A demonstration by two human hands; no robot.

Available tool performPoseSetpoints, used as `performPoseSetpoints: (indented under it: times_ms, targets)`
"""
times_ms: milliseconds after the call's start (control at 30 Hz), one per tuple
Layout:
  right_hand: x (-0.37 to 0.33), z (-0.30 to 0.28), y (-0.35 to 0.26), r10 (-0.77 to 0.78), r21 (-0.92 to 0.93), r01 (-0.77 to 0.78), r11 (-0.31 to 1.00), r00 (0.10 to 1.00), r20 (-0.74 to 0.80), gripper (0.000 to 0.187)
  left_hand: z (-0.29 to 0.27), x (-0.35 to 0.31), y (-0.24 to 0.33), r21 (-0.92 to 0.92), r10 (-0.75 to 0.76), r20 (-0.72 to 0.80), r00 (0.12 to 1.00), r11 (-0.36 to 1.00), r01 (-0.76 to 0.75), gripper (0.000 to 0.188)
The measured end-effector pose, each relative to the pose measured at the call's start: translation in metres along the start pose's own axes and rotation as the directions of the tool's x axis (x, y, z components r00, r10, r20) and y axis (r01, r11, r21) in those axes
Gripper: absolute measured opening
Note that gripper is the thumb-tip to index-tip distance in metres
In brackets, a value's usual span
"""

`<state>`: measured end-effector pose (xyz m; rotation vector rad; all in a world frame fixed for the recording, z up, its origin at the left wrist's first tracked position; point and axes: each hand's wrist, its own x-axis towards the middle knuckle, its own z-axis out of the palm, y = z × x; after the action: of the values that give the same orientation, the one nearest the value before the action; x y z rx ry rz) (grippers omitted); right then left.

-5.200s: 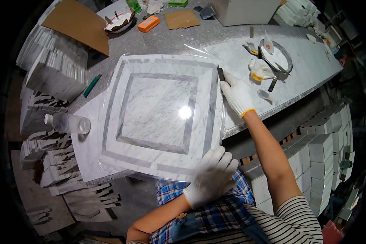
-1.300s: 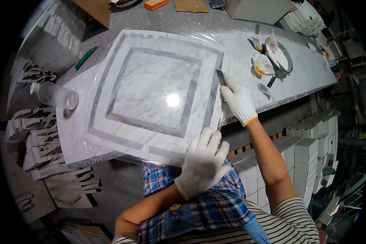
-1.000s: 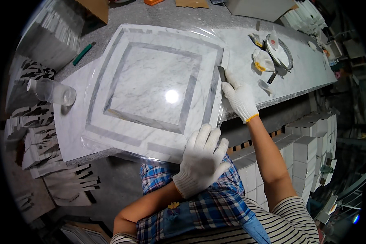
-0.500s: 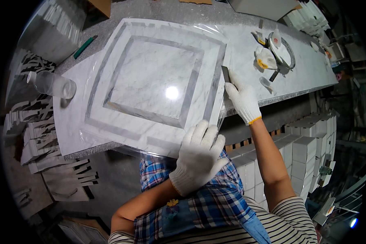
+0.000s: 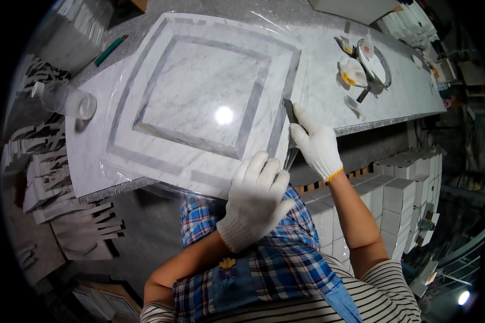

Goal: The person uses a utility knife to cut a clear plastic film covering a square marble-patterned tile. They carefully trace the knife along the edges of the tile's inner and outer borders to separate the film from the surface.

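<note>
head view: one bench, one marble panel lying at its near side; left hand and right hand, two, gloved, the left loosely spread over the panel's near-right corner, no hold visible; one bottle left of the panel; one dark blade, pinched right-handed, just slid nearer: a lower stretch of the panel's right edge now!

1 bottle, 1 green-handled tool
</note>
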<state>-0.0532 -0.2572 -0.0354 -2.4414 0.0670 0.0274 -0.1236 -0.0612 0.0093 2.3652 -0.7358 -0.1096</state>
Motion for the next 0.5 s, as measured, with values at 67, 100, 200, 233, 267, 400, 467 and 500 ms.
performPoseSetpoints:
  times_ms: [67,100,200,233,267,400,467,500]
  targets:
    - [-0.006,0.001,-0.004,0.002,-0.029,-0.001,1.000,1.000,0.009,0.047,0.007,0.000,-0.004,-0.013,0.054,-0.111,0.992,0.998,-0.056,0.042]
    - [-0.007,0.001,-0.005,0.000,-0.040,0.001,0.999,1.000,0.019,0.047,0.008,0.000,-0.005,-0.016,0.075,-0.167,0.983,0.997,-0.079,0.040]
    - [-0.010,0.001,-0.008,0.014,-0.032,-0.013,0.999,0.999,0.043,0.047,0.007,-0.002,-0.005,-0.029,0.083,-0.113,0.990,0.996,-0.087,0.042]
    - [-0.011,0.001,-0.008,-0.006,-0.040,0.008,0.999,0.999,0.034,0.047,0.008,-0.002,-0.005,-0.026,0.095,-0.099,0.991,0.995,-0.098,0.042]
    - [-0.013,0.001,-0.007,-0.027,-0.047,0.029,0.998,0.999,0.026,0.048,0.010,-0.003,-0.005,-0.024,0.107,-0.084,0.991,0.994,-0.109,0.043]
    - [-0.018,0.001,-0.003,-0.071,-0.043,0.071,0.997,0.997,0.014,0.048,0.015,-0.007,-0.005,-0.016,0.164,-0.064,0.984,0.986,-0.165,0.046]
    - [-0.021,0.001,-0.002,-0.072,-0.032,0.073,0.997,0.997,0.018,0.048,0.016,-0.008,-0.005,-0.039,0.175,-0.021,0.984,0.984,-0.175,0.047]
    - [-0.022,0.001,-0.002,-0.071,-0.026,0.071,0.997,0.997,0.021,0.048,0.016,-0.009,-0.005,-0.050,0.181,0.001,0.984,0.982,-0.180,0.048]
